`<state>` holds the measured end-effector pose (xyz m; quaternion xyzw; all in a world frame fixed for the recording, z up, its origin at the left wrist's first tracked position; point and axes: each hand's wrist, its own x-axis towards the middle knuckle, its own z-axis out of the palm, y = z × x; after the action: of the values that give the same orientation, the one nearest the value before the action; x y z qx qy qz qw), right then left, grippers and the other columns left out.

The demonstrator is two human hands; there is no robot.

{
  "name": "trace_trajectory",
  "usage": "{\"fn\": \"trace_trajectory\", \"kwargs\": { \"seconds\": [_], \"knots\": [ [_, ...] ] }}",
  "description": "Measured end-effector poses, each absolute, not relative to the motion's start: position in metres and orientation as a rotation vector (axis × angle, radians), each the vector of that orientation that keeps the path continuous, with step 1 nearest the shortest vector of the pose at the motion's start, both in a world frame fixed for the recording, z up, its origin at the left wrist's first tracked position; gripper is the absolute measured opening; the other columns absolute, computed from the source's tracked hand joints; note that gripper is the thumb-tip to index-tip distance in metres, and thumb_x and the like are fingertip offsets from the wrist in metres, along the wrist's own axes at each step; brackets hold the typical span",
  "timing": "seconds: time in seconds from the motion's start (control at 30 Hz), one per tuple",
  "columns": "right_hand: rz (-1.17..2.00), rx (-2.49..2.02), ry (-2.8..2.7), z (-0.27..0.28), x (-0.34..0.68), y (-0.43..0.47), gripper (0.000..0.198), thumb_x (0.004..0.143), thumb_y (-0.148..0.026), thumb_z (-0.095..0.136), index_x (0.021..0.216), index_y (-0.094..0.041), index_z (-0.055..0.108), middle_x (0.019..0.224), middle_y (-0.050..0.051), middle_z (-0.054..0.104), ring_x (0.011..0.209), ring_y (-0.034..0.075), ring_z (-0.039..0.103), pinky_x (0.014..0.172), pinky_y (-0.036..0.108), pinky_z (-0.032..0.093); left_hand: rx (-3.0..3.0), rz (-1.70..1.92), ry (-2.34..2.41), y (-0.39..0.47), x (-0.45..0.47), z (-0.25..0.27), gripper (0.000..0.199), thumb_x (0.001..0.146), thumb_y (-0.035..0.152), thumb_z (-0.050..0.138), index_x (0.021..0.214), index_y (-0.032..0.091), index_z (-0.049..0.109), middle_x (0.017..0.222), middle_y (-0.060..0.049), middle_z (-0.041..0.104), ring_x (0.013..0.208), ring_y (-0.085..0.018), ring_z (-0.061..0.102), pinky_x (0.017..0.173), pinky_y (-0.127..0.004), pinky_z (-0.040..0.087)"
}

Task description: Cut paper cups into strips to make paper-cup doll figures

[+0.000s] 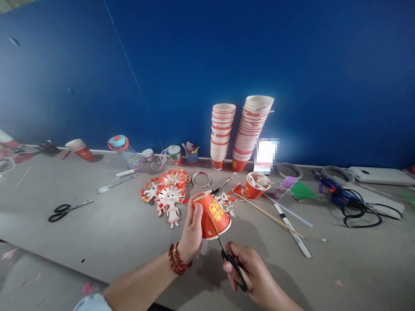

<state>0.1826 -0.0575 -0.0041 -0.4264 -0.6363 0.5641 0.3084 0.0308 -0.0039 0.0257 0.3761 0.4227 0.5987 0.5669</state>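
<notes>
The left hand [191, 235] grasps an orange cup [218, 218] by its side, with the thumb lying on the printed wall. This cup is above the table [129, 242], near the middle of the view, turned over and tilted, so that its white rim points down and to the right. The right hand [248, 264] has its fingers around the black handles of the scissors [234, 264]. One blade lies across the outside of the cup, from the rim into the wall; the other blade I cannot see clearly. Two red bracelets [177, 261] are on the left wrist.

Just beyond the left hand there is a pile of paper dolls [170, 198], red and white. Beside the cup, on its right, lie paper scraps [223, 199], and near them stands a small cup [253, 191] filled with more pieces. To the right of it a stick [269, 214] crosses a white marker [298, 242]. Farther back, before the blue wall [162, 65], rise two stacks of cups, one straight [222, 147] and one leaning [249, 129]. On the far left side, other scissors [65, 211] rest on the table.
</notes>
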Motion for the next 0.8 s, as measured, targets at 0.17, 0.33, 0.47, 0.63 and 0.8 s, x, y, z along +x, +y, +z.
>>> {"fn": "trace_trajectory", "kwargs": {
  "seconds": [0.17,0.33,0.47,0.63,0.8],
  "knots": [
    [1.504,-1.114,-1.677,0.0008,0.1811,-0.0563,0.057,0.076,-0.079,0.042,0.065,-0.023,0.035,0.046,-0.003,0.051,0.038,0.009,0.042,0.041,0.020,0.030,0.931,1.410,0.990,-0.0073,0.0326,0.0232,0.038,0.090,0.048,0.045,0.120,0.023,0.049,0.120,-0.008,0.057,0.107,-0.022,0.056,0.092,-0.033,0.045],
    [1.428,-1.108,-1.713,-0.0014,0.1826,-0.0573,0.055,0.079,-0.076,0.041,0.065,-0.023,0.035,0.042,-0.004,0.048,0.037,0.009,0.040,0.042,0.021,0.030,0.970,1.410,1.004,-0.0081,0.0321,0.0217,0.041,0.090,0.049,0.044,0.122,0.024,0.049,0.120,-0.008,0.057,0.112,-0.022,0.053,0.093,-0.032,0.045],
    [1.481,-1.100,-1.673,-0.0019,0.1824,-0.0582,0.057,0.077,-0.078,0.041,0.065,-0.023,0.036,0.044,-0.004,0.048,0.038,0.009,0.041,0.041,0.021,0.030,1.034,1.418,1.020,-0.0090,0.0314,0.0204,0.043,0.090,0.049,0.045,0.125,0.024,0.048,0.125,-0.008,0.056,0.112,-0.022,0.053,0.095,-0.031,0.043],
    [1.470,-1.089,-1.685,-0.0012,0.1823,-0.0591,0.056,0.080,-0.076,0.041,0.066,-0.022,0.039,0.044,-0.003,0.048,0.039,0.009,0.041,0.042,0.021,0.029,1.109,1.418,1.019,-0.0103,0.0309,0.0181,0.043,0.091,0.048,0.044,0.128,0.026,0.047,0.126,-0.007,0.056,0.114,-0.021,0.052,0.097,-0.030,0.040],
    [1.433,-1.106,-1.695,-0.0007,0.1813,-0.0601,0.056,0.080,-0.075,0.040,0.065,-0.022,0.038,0.044,-0.003,0.048,0.039,0.009,0.040,0.042,0.020,0.031,1.120,1.414,1.008,-0.0108,0.0304,0.0165,0.044,0.092,0.048,0.043,0.130,0.026,0.046,0.124,-0.007,0.056,0.114,-0.021,0.051,0.097,-0.030,0.040]
  ]
}}
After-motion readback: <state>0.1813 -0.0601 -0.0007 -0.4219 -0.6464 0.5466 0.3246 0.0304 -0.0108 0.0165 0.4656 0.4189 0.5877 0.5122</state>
